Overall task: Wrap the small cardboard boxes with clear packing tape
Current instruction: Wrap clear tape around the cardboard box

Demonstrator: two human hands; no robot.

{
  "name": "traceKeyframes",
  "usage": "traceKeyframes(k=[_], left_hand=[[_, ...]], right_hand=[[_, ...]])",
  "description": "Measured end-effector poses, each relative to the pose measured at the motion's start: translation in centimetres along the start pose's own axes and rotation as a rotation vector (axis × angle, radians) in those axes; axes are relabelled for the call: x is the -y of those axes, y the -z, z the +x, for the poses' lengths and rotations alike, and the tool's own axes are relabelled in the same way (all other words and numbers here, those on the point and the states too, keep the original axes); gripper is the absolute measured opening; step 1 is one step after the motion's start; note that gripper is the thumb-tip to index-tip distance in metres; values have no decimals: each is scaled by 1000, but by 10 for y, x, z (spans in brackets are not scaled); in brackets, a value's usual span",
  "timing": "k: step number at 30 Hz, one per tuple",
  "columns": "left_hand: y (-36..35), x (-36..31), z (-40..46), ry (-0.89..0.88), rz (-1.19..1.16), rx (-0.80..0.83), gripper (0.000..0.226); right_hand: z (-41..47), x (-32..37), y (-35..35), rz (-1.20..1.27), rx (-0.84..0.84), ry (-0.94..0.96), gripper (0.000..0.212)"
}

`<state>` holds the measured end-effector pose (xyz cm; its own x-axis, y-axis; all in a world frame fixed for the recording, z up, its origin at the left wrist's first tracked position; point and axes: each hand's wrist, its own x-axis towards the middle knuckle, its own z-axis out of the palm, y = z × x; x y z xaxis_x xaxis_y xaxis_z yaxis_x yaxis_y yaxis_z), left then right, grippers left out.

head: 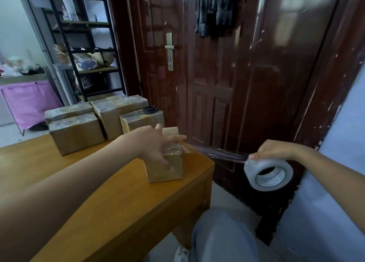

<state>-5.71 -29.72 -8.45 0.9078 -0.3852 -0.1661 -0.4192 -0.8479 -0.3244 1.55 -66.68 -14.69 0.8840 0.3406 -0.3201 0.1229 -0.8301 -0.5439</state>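
my left hand (156, 143) presses flat on the small box (165, 163) on the wooden table (110, 198); my right hand (274, 150) grips the tape roll (268, 174) before the dark door (217, 74).

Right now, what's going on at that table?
A person is taping a small cardboard box near the corner of the wooden table. The left hand presses flat on the box, while the right hand grips the tape roll off the table's edge, a strip of clear tape stretched between roll and box. Several taped boxes sit stacked behind, with scissors lying on one.
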Motion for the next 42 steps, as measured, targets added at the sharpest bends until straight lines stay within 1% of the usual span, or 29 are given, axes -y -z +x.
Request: traceKeyframes(k=[3, 5, 7, 8, 10, 11, 12, 14, 17, 19, 20, 21, 23, 26, 29, 32, 34, 37, 39, 42], left_hand=[[4, -7, 5, 22, 40, -3, 94], [5, -5, 4, 10, 75, -49, 92], [2, 3, 0, 12, 14, -117, 92], [-1, 9, -2, 22, -59, -154, 97], [-11, 18, -9, 42, -214, -236, 115], [-18, 22, -12, 50, -286, -276, 120], [-27, 24, -14, 56, -370, -318, 119], [-47, 26, -19, 48, -587, -421, 104], [-73, 22, -27, 40, -921, -544, 88], [-87, 16, -34, 69, -1049, -590, 81], [-92, 14, -38, 83, -1070, -610, 80], [-97, 13, -40, 89, -1050, -640, 81], [-100, 15, -43, 76, -934, -682, 88], [-88, 23, -45, 38, -794, -617, 106], [-63, 31, -46, 45, -570, -491, 113], [-34, 26, -43, 43, -242, -284, 105], [-17, 14, -35, 40, -106, -159, 105], [-4, -1, -20, 84, -56, -22, 108], [-1, -8, -13, 122, -25, 34, 106], [0, -12, -10, 148, 25, -5, 103]], right_hand=[[-7, 1, 7, 42, -14, 4, 55], [-11, 5, 16, 78, -35, 13, 55], [-13, 12, 23, 95, -54, 27, 57], [-13, 17, 26, 95, -62, 40, 57], [-12, 28, 29, 100, -74, 68, 56], [-11, 33, 30, 105, -74, 82, 59], [-9, 38, 29, 105, -69, 95, 62], [-3, 48, 24, 86, -53, 120, 66], [8, 62, 10, 39, -23, 126, 64], [15, 72, 0, -11, 0, 119, 64], [19, 77, -6, -38, 14, 121, 61], [21, 81, -10, -61, 26, 124, 60], [25, 86, -18, -96, 42, 122, 60], [27, 86, -22, -121, 49, 108, 61], [25, 85, -20, -95, 32, 113, 60], [24, 88, -18, -103, 37, 103, 61], [23, 91, -17, -124, 47, 94, 61], [22, 92, -18, -133, 40, 92, 61], [22, 90, -18, -123, 39, 96, 62], [20, 89, -18, -124, 31, 102, 62]])
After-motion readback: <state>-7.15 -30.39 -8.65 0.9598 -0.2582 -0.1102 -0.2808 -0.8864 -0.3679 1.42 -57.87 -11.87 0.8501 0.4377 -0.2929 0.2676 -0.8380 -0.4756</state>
